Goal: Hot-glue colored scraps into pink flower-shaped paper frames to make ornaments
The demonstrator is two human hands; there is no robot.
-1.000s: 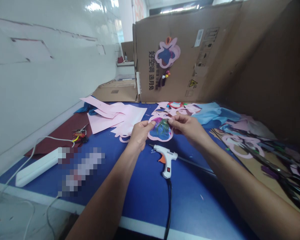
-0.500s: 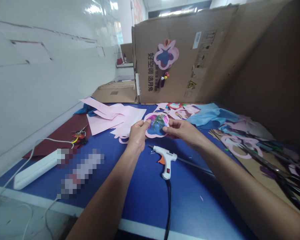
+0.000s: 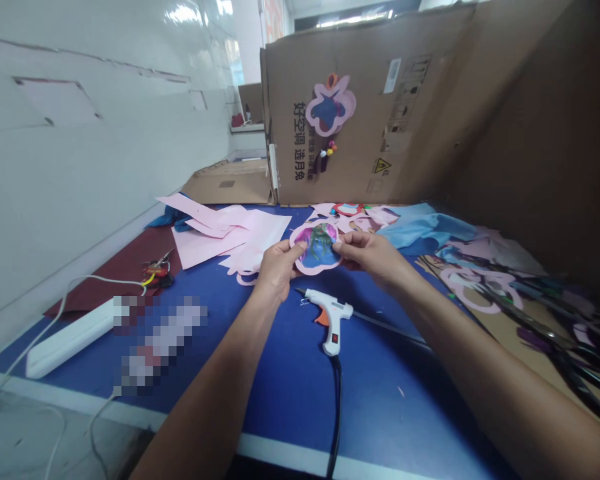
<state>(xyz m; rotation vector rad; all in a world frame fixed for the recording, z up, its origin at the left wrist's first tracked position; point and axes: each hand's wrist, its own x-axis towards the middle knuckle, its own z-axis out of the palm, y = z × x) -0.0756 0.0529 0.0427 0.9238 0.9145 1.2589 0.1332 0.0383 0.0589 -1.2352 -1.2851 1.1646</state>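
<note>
Between my two hands is a pink flower-shaped paper frame [image 3: 316, 268] with a see-through middle in blue, green and magenta. My left hand [image 3: 279, 268] pinches its left edge, thumb on the front. On its right edge, my right hand [image 3: 364, 252] grips with thumb and fingers. A white glue gun [image 3: 334, 317] with an orange trigger lies on the blue table [image 3: 290, 373] just below my hands, its black cord running toward me and a clear glue stick out of its back.
Pink paper sheets [image 3: 220, 230] lie at left, near keys [image 3: 159, 270] and a white power strip [image 3: 75, 339]. A similar flower ornament [image 3: 330, 110] hangs on the cardboard box [image 3: 360, 173] behind. Blue cloth [image 3: 425, 227] and large scissors [image 3: 550, 337] lie at right.
Both hands still hold the flower-shaped frame, which has shifted slightly to the right and its face has turned a little. My right thumb has moved toward its edge.
</note>
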